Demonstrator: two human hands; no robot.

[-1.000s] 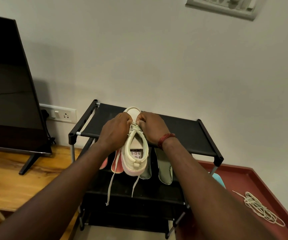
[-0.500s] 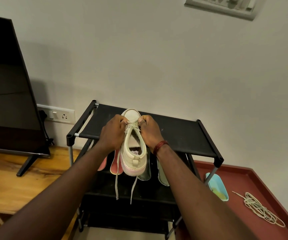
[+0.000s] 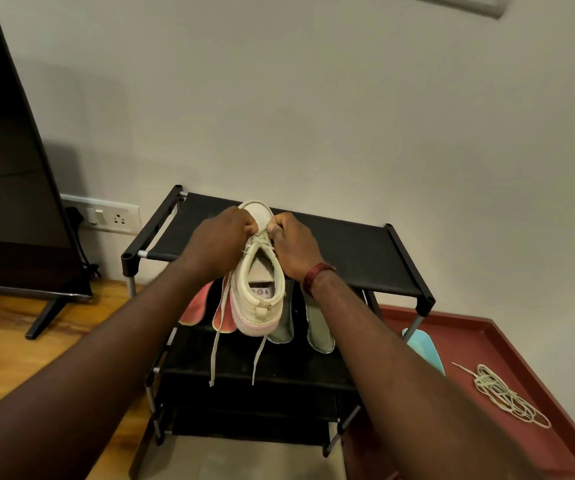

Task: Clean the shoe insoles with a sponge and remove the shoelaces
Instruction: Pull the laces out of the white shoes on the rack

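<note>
the shoe [image 3: 256, 289] is held in the air just in front of the rack's [image 3: 348, 258] top shelf, heel toward the camera and toe pointing away. its lace [image 3: 260, 240] is threaded only near the toe, and two loose ends hang below the heel. the left hand [image 3: 222, 237] is curled round the shoe's side. the right hand [image 3: 293, 244] has its thumb and fingers pinched in on the lace, nearly closed. as i read it, a hard tug could jam a lace tip in its hole, or jerk the shoe out of the one hand holding it. it would then drop onto the pink insoles [image 3: 194, 306] and grey insoles [image 3: 320, 327] propped just beneath. a removed lace [image 3: 507, 393] lies coiled on the red tray [image 3: 538, 358], well apart.
</note>
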